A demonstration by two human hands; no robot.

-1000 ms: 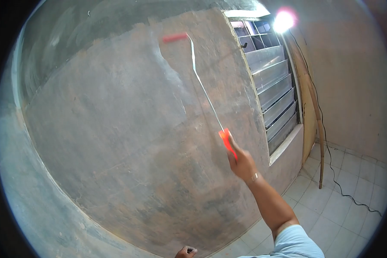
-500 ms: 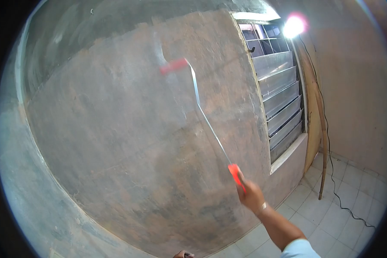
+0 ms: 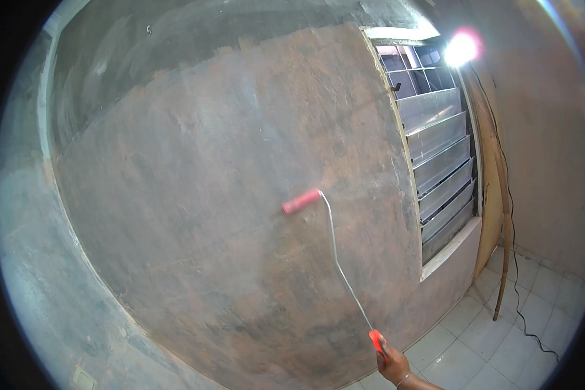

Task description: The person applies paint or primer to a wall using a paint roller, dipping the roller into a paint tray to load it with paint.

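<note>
My right hand (image 3: 392, 365), low and right of centre, is wrapped round the orange-red handle of a paint roller (image 3: 301, 201). A long bent metal rod runs up and left from the handle to the pink-red roller sleeve. The sleeve lies against the middle of a patchy grey and brown wall (image 3: 195, 227), or very near it. A pale streak shows on the wall above the sleeve. My left hand is out of view.
To the right is a louvred window (image 3: 439, 156), with a bright lamp (image 3: 461, 49) at its top corner. A wooden pole (image 3: 502, 260) leans near a black cable (image 3: 515, 260) trailing onto the white tile floor (image 3: 461, 351). A switch plate (image 3: 83, 378) is at lower left.
The roller has moved down the wall and somewhat right, and my right hand has dropped with it. My left hand, partly visible at the bottom edge before, has left the view.
</note>
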